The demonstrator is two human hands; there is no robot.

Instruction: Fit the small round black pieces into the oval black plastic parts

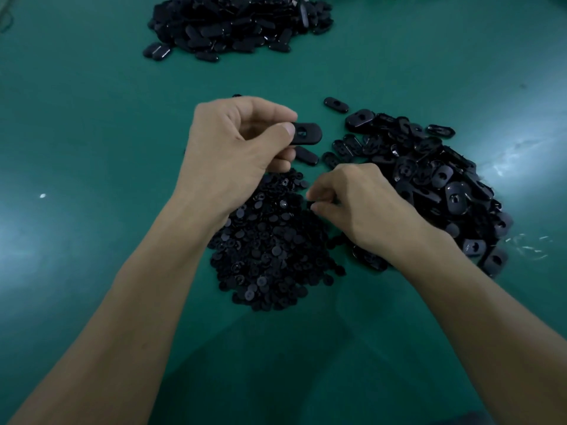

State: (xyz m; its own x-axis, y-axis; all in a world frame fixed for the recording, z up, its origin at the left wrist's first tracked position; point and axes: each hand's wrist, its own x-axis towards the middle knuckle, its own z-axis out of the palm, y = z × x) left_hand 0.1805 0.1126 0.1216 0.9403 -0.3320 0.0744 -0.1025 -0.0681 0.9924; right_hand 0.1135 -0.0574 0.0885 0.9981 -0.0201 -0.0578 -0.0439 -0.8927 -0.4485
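On the green surface [92, 118], the left hand [233, 148] pinches an oval black plastic part [306, 132] at 12 o'clock, while the right hand [362, 204] nips a small round black piece [310, 204] over the pile of round pieces [270, 246], with the oval pile [429, 179] at 3 o'clock.
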